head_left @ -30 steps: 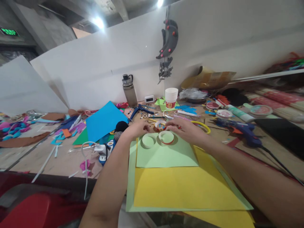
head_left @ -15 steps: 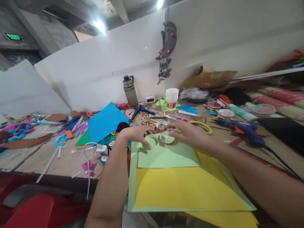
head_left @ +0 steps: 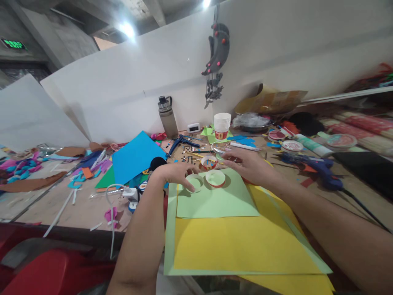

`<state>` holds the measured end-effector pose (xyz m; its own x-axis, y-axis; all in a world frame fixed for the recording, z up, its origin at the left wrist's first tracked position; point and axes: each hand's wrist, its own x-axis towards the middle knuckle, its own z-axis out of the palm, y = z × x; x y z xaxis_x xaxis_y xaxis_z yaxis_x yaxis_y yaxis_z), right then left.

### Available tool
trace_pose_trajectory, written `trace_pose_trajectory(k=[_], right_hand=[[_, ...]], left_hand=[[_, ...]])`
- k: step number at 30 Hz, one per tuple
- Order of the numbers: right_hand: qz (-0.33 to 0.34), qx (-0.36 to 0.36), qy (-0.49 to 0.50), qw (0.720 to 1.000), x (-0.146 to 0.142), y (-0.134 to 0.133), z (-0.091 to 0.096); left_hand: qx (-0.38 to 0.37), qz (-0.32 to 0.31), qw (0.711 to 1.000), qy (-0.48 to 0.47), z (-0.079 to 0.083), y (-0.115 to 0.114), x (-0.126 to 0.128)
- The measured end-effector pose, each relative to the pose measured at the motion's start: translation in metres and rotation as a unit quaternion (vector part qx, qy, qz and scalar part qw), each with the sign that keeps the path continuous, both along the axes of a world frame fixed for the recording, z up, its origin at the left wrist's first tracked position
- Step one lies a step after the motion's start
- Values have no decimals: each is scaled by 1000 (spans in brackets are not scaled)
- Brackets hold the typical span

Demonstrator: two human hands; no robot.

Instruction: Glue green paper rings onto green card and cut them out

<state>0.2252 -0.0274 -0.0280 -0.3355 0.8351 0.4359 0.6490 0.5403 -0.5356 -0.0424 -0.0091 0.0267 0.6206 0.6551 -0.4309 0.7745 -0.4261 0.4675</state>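
A white paper ring rests on the light green paper. My left hand curves around its left side, with the thumb at the rim and the fingers apart. Beside it stands a second ring, white inside with a red outer edge, apart from both hands. My right hand hovers to the right of that ring, fingers loosely spread and holding nothing. Behind the rings is a red and white cup ring. Under the green sheet lie yellow paper and a larger pale green sheet.
Stacked paper cups, a dark bottle and blue-handled pliers stand or lie behind. Blue paper and a white cable are on the left. On the right lie a blue glue gun and a black slab.
My right hand has let go of the red-edged ring and moved up and to the right. The left hand stays by the white ring, almost unmoved.
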Motion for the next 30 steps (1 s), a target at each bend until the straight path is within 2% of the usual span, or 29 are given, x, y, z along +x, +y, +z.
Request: trace_pose_trajectory(k=[4,10,17,20,23,26,30], right_hand=[[-59,0,30,998,8,6,-1],[-69,-3,22,997,9,5,3],[-98,-7,14,995,11,0,15],[-103,-10,14,995,12,1,15],[-58,-27,18,998,12,2,13],[40,-49,15,998,9,-1,14],[153,-50,-59,985,0,-12,14]], left_hand=[[12,-10,1000,-4,0,0,0],[20,12,1000,14,3,-1,0],[102,31,993,55,-5,7,4],[131,58,989,27,-10,10,4],[166,89,982,-21,-13,12,1],[184,136,972,-50,-16,13,-1],[217,204,952,-75,-23,16,-1]])
